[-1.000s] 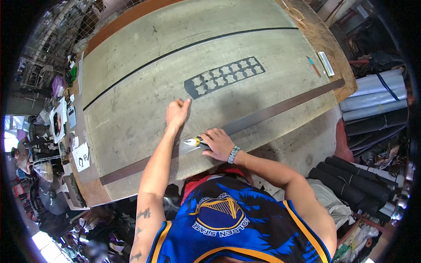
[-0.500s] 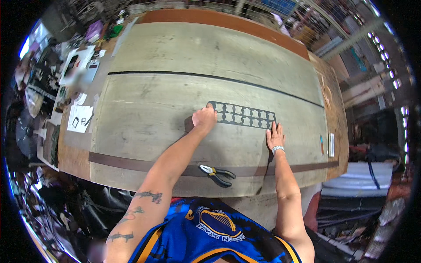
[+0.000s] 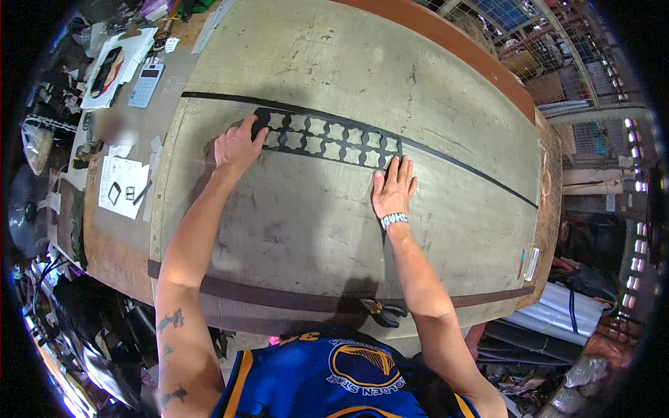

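Observation:
A black sheet with two rows of star-like cut-outs [image 3: 303,136] lies on the pale, scuffed work board [image 3: 293,237], just below a long black line [image 3: 474,167]. My left hand [image 3: 238,148] has its fingers curled onto the sheet's left end, gripping it. My right hand [image 3: 394,187] rests palm down at the right end, fingers stretched out and touching the lower edge. Pliers with black and yellow handles [image 3: 383,312] lie on a long dark brown strip [image 3: 460,301] near the board's front edge, left of my right forearm.
The left bench holds papers [image 3: 122,187], a light blue calculator [image 3: 145,85] and clutter. A short silver bar [image 3: 532,263] sits at the right edge. Plastic-wrapped rolls [image 3: 561,313] lie below at right. Wire mesh [image 3: 571,83] stands behind at the upper right.
My right hand has left the pliers and moved onto the sheet's right end. Both hands and the sheet have shifted farther from me, up to the black line. The view has also turned.

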`<state>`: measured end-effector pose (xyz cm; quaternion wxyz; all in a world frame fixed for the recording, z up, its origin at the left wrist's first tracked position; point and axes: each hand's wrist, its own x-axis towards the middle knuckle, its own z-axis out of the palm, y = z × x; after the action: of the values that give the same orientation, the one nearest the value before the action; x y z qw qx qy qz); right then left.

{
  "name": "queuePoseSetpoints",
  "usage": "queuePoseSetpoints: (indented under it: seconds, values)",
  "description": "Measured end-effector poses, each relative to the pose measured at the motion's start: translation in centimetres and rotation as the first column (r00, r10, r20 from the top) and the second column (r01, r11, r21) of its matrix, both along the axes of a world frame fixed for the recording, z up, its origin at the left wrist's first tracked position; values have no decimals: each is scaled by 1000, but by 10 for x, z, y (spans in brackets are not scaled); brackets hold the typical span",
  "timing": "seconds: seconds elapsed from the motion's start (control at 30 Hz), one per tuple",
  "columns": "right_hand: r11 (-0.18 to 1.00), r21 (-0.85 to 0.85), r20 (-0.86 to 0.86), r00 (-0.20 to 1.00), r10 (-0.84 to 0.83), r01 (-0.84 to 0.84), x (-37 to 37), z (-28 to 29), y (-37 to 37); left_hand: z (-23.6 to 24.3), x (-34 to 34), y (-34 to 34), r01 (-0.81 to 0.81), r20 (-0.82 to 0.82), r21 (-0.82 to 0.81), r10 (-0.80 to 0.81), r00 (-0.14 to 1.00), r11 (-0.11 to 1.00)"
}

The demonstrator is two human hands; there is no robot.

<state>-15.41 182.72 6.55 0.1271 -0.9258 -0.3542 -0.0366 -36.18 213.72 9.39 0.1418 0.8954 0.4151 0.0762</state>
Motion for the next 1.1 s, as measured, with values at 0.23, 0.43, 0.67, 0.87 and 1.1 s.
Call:
queuePoseSetpoints:
  seconds: [0.23, 0.43, 0.67, 0.87, 1.1]
  values:
    - [998, 18, 0, 998, 57, -57, -5, 7, -23, 7, 4, -7, -7, 60, 14, 6, 998, 1000]
    - [989, -24, -46, 988, 145, -146, 17, 15, -3, -5, -3, 2, -2, 101, 57, -4, 995, 998]
    - [992, -84, -75, 994, 84, -90, 25, 16, -6, -3, 6, -2, 13, 120, 76, -23, 993, 997]
    - [995, -3, -231, 968, 100, -103, 32, 18, -10, 1, 2, -4, -1, 84, 128, -10, 996, 992]
    - [968, 239, -324, 946, 1, 80, 30, 45, -115, 22, -73, -17, -26, 394, -412, 204, 896, 911]
